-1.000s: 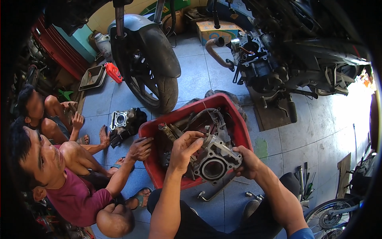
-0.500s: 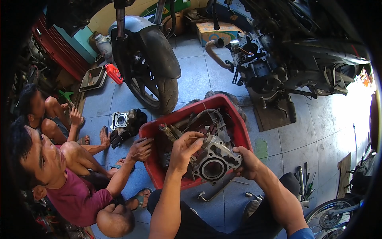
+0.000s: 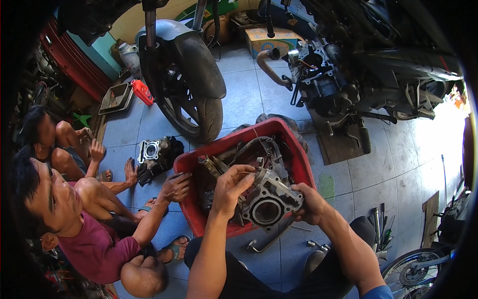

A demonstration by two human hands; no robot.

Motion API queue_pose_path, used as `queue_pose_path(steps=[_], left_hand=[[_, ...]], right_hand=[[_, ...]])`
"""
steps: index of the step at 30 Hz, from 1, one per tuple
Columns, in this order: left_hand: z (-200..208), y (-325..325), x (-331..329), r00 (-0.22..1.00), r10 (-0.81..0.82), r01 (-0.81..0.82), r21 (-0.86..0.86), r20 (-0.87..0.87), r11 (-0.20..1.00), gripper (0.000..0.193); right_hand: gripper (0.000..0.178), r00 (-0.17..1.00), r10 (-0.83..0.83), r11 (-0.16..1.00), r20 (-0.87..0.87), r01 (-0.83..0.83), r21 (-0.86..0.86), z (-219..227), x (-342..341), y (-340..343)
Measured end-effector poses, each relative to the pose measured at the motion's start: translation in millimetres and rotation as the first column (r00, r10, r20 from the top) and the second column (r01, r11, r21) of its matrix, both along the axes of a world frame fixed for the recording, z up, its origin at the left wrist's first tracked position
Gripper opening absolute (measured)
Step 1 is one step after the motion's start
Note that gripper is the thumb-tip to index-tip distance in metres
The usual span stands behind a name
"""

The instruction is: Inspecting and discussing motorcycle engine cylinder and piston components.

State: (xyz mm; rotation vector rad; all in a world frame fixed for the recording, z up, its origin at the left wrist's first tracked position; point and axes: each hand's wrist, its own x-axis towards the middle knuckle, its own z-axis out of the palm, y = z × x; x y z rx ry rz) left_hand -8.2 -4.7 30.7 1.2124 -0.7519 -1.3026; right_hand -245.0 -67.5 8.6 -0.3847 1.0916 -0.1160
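A metal engine cylinder block [image 3: 283, 191] is held up over the near side of a red plastic crate [image 3: 307, 164], its round bore and gasket face turned up toward me. My right hand [image 3: 309, 203] grips its right side, thumb on top and fingers curled beneath. At its upper left edge, my left hand [image 3: 232, 188] has thumb and fingers closed against the block; the exact contact is partly hidden. Inside the crate lie other greasy engine parts [image 3: 219, 167] and a hose [image 3: 244, 147]. A metal lever [image 3: 269, 243] shows on the floor below the block.
A person's hand [image 3: 177, 187] rests on the crate's left rim. Another engine block [image 3: 152, 150] sits on the floor at left. A motorcycle front wheel [image 3: 206, 119] stands beyond the crate, with an exposed engine [image 3: 323, 74] at right. Hand tools [image 3: 379, 226] and sockets [image 3: 318, 245] lie near my right knee.
My hands and the cylinder block stay practically where they were. At far left, the farther person's raised hand has shifted slightly.
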Motion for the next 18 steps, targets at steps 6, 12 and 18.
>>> queue_pose_path(steps=[6, 12, 18], left_hand=[[2.7, -0.2, -1.5, 1.0, -0.004, 0.004, -0.004, -0.005, 1.0, 0.039], [1.7, 0.9, -0.5, 1.0, -0.001, 0.001, 0.007, -0.008, 1.0, 0.041], [3.0, -1.5, -2.8, 0.999, -0.008, 0.007, -0.024, -0.047, 1.0, 0.041]], right_hand=[[0.034, 1.0, -0.001, 1.0, 0.027, 0.001, 0.006, 1.0, -3.2, -0.3], [0.034, 0.998, -0.008, 1.0, 0.066, 0.007, 0.023, 1.1, -3.0, 2.1], [0.03, 0.992, -0.097, 0.995, 0.077, 0.094, 0.033, 2.9, -4.3, 5.1]])
